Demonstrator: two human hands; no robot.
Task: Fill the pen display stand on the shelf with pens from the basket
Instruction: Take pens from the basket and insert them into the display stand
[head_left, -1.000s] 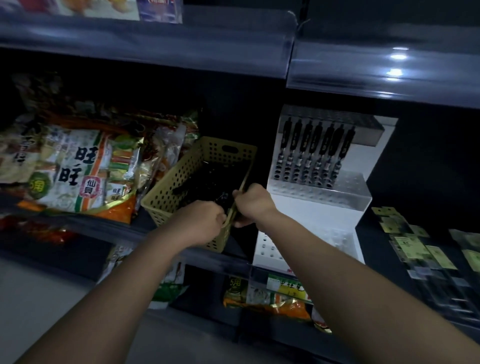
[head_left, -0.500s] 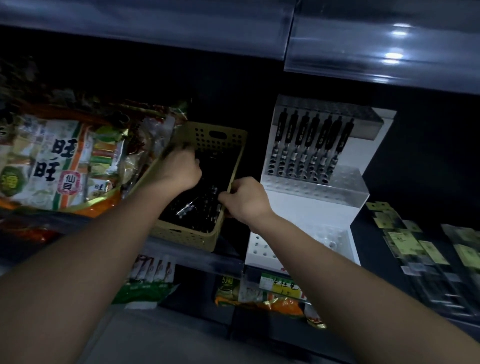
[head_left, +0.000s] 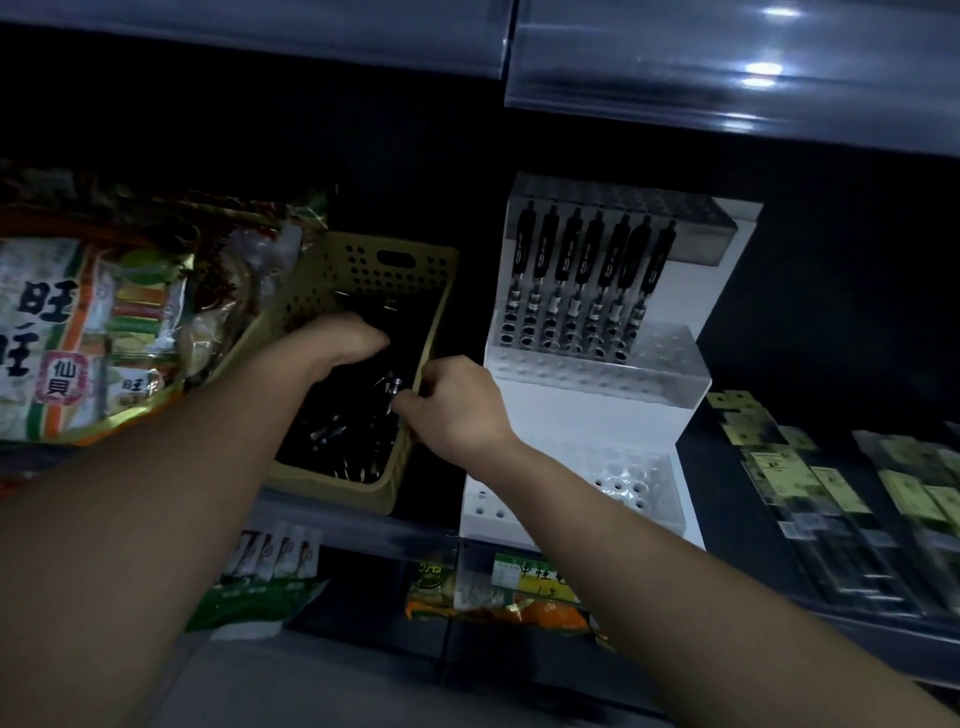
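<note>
Moved off the far rim, the left hand (head_left: 347, 340) now dips into the one yellow basket (head_left: 363, 270), fingers hidden among loose pens (head_left: 337, 436), so its grip cannot be told. Right hand (head_left: 457, 408) curls round the basket's right rim. Beyond, one white display stand (head_left: 587, 410) holds seven racked pens (head_left: 589, 260).

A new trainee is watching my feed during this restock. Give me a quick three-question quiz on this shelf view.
1. How many pens stand in the display stand's upper tier?
2. Which hand grips the basket's right rim? A: left hand. B: right hand.
3. True or false: the basket sits to the right of the stand.
Key: 1 seven; 2 B, the left hand reaches inside the basket; 3 false.
</note>
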